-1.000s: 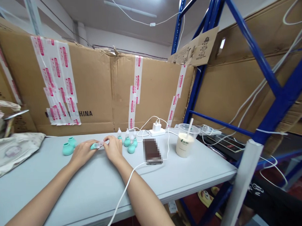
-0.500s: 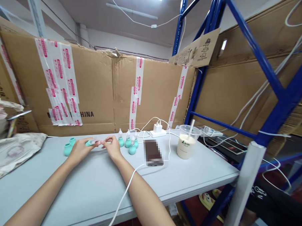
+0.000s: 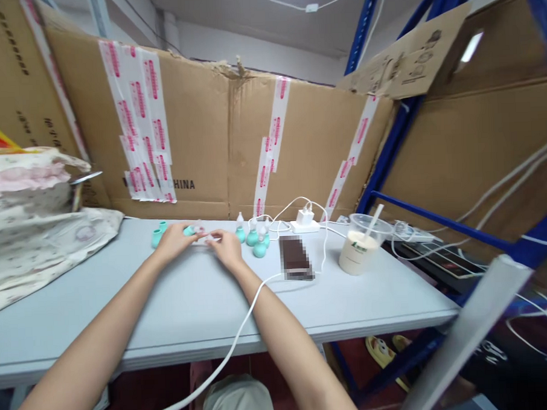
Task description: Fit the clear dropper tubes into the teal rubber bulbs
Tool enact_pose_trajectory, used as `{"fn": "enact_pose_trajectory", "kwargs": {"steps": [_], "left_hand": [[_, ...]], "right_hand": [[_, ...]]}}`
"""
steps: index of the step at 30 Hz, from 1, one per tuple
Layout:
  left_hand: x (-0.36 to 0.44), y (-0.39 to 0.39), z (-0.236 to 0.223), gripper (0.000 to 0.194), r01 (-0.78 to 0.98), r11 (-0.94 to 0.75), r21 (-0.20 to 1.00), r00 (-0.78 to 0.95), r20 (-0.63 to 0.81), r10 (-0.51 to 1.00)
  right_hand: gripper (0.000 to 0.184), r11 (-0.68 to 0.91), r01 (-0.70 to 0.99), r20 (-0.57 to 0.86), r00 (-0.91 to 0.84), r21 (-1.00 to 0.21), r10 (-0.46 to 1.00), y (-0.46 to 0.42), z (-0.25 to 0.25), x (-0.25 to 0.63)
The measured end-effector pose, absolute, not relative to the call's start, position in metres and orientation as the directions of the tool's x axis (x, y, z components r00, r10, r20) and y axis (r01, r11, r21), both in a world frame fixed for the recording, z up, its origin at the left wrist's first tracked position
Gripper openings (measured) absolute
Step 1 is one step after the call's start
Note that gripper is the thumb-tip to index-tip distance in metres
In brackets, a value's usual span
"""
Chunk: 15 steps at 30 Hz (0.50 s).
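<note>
Both my hands rest on the far part of the grey table (image 3: 178, 312). My left hand (image 3: 173, 241) is closed around a small teal bulb piece (image 3: 190, 231) with a clear tip. My right hand (image 3: 228, 250) pinches the other end of that same piece, fingers together. Two more teal bulbs (image 3: 157, 236) stand just left of my left hand. A cluster of teal bulbs with white nozzles (image 3: 255, 237) stands right of my right hand.
A phone (image 3: 295, 266) lies on the table with a white cable (image 3: 242, 327) running toward me. A white charger (image 3: 305, 220) and a lidded drink cup (image 3: 364, 245) with a straw stand further right. Cardboard walls the back, folded cloth (image 3: 39, 239) sits left, blue racking (image 3: 389, 145) right.
The view has shifted right and down, so everything sits further left and away. My hands have stayed together on the small teal piece, moving slightly toward the cardboard.
</note>
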<state>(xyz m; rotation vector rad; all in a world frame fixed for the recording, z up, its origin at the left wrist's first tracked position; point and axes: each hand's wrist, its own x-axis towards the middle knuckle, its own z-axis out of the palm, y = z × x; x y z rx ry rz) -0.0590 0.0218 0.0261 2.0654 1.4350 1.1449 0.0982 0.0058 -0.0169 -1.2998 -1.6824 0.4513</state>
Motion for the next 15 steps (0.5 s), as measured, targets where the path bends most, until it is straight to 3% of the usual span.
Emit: {"fn": "enact_pose_trajectory", "kwargs": {"steps": [2, 4, 7, 10, 15], "left_hand": [[-0.063, 0.023, 0.032, 0.039, 0.466, -0.464, 0.753, 0.014, 0.518, 0.855], [-0.069, 0.026, 0.039, 0.045, 0.216, -0.517, 0.829, -0.204, 0.556, 0.806], [-0.080, 0.031, 0.046, 0.049, -0.055, -0.610, 0.790, -0.381, 0.548, 0.745], [-0.085, 0.035, 0.045, 0.046, -0.025, -0.644, 0.764, -0.431, 0.573, 0.697], [-0.089, 0.037, 0.036, 0.042, 0.226, -0.630, 0.743, -0.451, 0.653, 0.608]], "right_hand": [[0.016, 0.331, 0.551, 0.409, 0.020, -0.766, 0.912, 0.006, -0.018, 0.099], [0.018, 0.264, 0.548, 0.354, 0.063, -0.794, 0.933, 0.008, -0.019, 0.099], [0.020, 0.227, 0.607, 0.347, 0.086, -0.762, 0.934, 0.011, -0.018, 0.093], [0.015, 0.205, 0.737, 0.369, 0.065, -0.644, 0.927, 0.018, -0.013, 0.081], [0.015, 0.119, 0.847, 0.291, 0.044, -0.518, 0.956, 0.034, -0.009, 0.055]]}}
